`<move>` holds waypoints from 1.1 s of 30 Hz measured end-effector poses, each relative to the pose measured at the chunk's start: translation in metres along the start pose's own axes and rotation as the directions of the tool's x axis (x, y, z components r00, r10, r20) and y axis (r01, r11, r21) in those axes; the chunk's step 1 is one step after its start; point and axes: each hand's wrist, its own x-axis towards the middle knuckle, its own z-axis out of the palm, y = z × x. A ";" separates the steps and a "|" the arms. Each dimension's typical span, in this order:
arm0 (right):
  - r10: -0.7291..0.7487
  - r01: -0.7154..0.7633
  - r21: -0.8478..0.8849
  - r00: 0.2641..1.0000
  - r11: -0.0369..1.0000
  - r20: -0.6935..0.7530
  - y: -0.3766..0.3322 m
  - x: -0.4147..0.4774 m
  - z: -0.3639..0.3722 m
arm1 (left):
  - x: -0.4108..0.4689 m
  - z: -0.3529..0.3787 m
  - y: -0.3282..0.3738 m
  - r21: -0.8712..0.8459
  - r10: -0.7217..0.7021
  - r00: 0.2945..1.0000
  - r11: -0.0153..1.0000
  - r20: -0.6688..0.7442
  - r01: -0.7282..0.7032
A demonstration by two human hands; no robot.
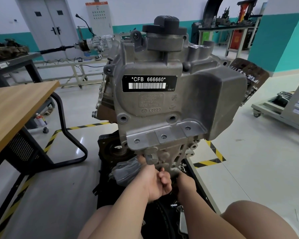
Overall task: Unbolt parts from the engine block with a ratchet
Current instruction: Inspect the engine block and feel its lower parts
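The grey aluminium engine block [162, 104] stands upright in front of me, with a black label reading CFB 666660 and a black cap [165, 25] on top. Both my hands are low down at its bottom edge. My left hand [156, 182] has its fingers curled into a fist against the lower casting, beside a grey housing [126, 171]. What it holds is hidden. My right hand [186, 185] reaches under the block, and its fingers are out of sight. No ratchet shows plainly.
A wooden-topped table [16, 104] with a black tube frame stands at my left. The engine sits on a black stand [102, 169] inside yellow-black floor tape [209, 163]. A wheeled cart [273, 109] is at right, with benches and machinery at the back. My knees frame the bottom.
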 end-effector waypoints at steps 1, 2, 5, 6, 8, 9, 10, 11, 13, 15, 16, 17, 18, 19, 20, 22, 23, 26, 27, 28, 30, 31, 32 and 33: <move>-0.017 0.017 -0.015 1.000 1.000 -0.022 0.000 0.000 0.001 | 0.000 0.000 0.000 0.003 0.000 1.000 1.000 0.003 0.000; -0.034 0.033 -0.030 0.998 0.999 -0.044 0.001 0.000 0.001 | 0.000 -0.001 0.000 0.008 -0.001 1.000 1.000 0.004 0.001; -0.050 0.047 -0.051 0.997 0.998 -0.058 0.001 -0.002 0.001 | 0.000 -0.001 0.000 0.023 -0.003 1.000 1.000 0.007 0.003; -0.036 0.034 -0.046 0.998 0.998 -0.047 0.000 -0.002 0.001 | 0.000 -0.001 0.000 0.022 -0.005 1.000 1.000 0.007 0.004; -0.018 0.017 -0.039 0.999 0.999 -0.037 -0.001 -0.003 -0.001 | 0.000 -0.001 0.000 0.006 -0.011 1.000 1.000 0.009 0.011; -0.023 0.020 -0.051 0.999 0.998 -0.040 -0.001 -0.003 -0.001 | 0.001 -0.001 0.001 -0.001 -0.015 1.000 1.000 0.010 0.015; -0.034 0.031 -0.063 0.998 0.998 -0.046 -0.001 -0.004 -0.001 | 0.001 -0.001 0.000 -0.004 -0.018 1.000 1.000 0.011 0.018; -0.044 0.040 -0.069 0.998 0.997 -0.052 -0.001 -0.005 -0.001 | 0.001 -0.001 0.001 -0.004 -0.019 1.000 1.000 0.011 0.019; -0.053 0.049 -0.076 0.998 0.996 -0.047 -0.002 -0.005 0.000 | 0.001 -0.001 0.001 -0.001 -0.019 1.000 1.000 0.013 0.019; -0.067 0.062 -0.102 0.997 0.993 -0.044 -0.003 -0.004 0.001 | 0.000 -0.001 0.001 0.005 -0.017 1.000 1.000 0.010 0.017; -0.075 0.069 -0.103 0.996 0.992 -0.054 -0.003 -0.003 0.001 | 0.000 -0.001 0.001 0.008 -0.017 1.000 1.000 0.009 0.016; -0.081 0.074 -0.100 0.995 0.992 -0.065 -0.003 -0.002 0.001 | 0.000 -0.001 0.001 0.010 -0.018 1.000 1.000 0.010 0.018; -0.085 0.077 -0.104 0.994 0.992 -0.071 -0.004 -0.001 0.001 | 0.001 -0.002 0.000 0.010 -0.020 1.000 1.000 0.011 0.019; -0.081 0.073 -0.112 0.994 0.991 -0.072 -0.004 -0.001 0.001 | 0.001 -0.002 0.000 0.011 -0.019 1.000 1.000 0.012 0.019; -0.074 0.066 -0.115 0.995 0.991 -0.067 -0.003 0.000 0.001 | 0.001 -0.002 0.000 0.015 -0.017 1.000 1.000 0.014 0.017; -0.075 0.067 -0.108 0.995 0.992 -0.064 -0.003 0.000 0.001 | 0.002 -0.003 0.000 0.024 -0.014 1.000 1.000 0.015 0.014; -0.081 0.074 -0.107 0.994 0.992 -0.068 -0.003 0.000 0.001 | 0.003 -0.003 0.001 0.024 -0.018 1.000 1.000 0.014 0.018; -0.054 0.051 -0.092 0.998 0.994 -0.029 -0.004 0.001 0.001 | 0.004 -0.005 0.001 0.032 -0.032 0.999 0.999 0.008 0.032; -0.036 0.035 -0.087 0.999 0.996 -0.015 -0.004 0.001 0.001 | 0.004 -0.005 0.001 0.032 -0.033 0.999 0.999 0.005 0.033; -0.032 0.030 -0.092 0.999 0.995 -0.010 -0.005 0.001 0.001 | 0.004 -0.005 0.001 0.030 -0.034 0.999 0.999 0.004 0.034; -0.051 0.049 -0.108 0.998 0.993 -0.023 -0.006 0.001 0.001 | 0.004 -0.005 0.001 0.029 -0.035 0.999 0.999 0.008 0.035; -0.057 0.053 -0.117 0.998 0.992 -0.032 -0.006 0.001 0.001 | 0.004 -0.005 0.001 0.027 -0.034 0.999 0.999 0.009 0.034; -0.055 0.050 -0.122 0.998 0.991 -0.033 -0.007 0.001 0.001 | 0.004 -0.005 0.001 0.024 -0.032 0.999 0.999 0.010 0.032; -0.052 0.048 -0.121 0.998 0.991 -0.028 -0.007 0.000 0.001 | 0.004 -0.005 0.001 0.024 -0.029 1.000 0.999 0.011 0.029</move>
